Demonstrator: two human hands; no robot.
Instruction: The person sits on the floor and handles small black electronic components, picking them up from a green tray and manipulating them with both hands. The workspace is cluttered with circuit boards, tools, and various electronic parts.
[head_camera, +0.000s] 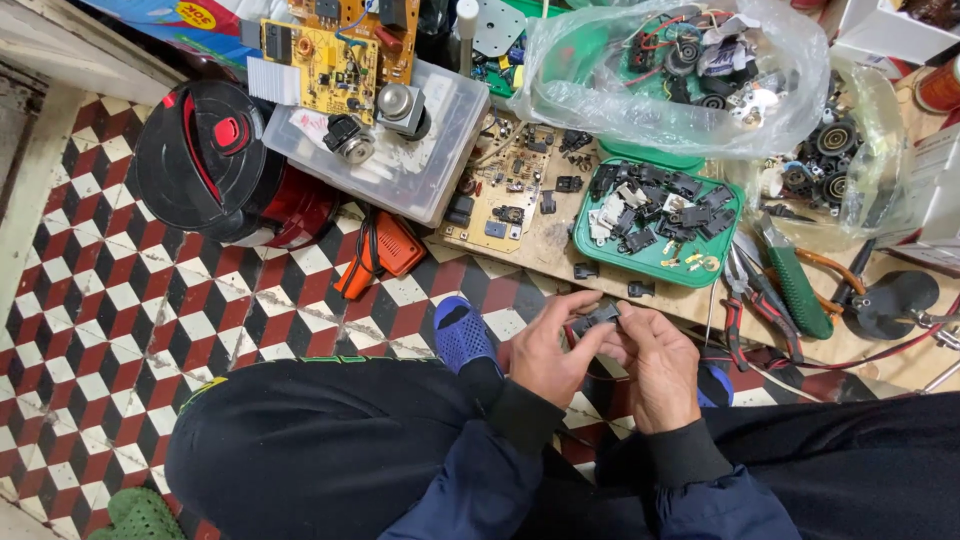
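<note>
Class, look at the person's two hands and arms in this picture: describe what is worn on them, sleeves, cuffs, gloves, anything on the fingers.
Both hands are bare: no gloves, and no rings or watch can be made out. The left hand and right hand each come out of a black ribbed cuff. Over these cuffs sit the looser sleeves of a dark navy jacket, creased at the forearms.

I see clear plastic bag (640, 100) at top centre, bulging over green tray of parts. Colourful flat package (165, 15), blue with yellow-red patch, at top left edge. White box (885, 30) at top right corner.
</note>
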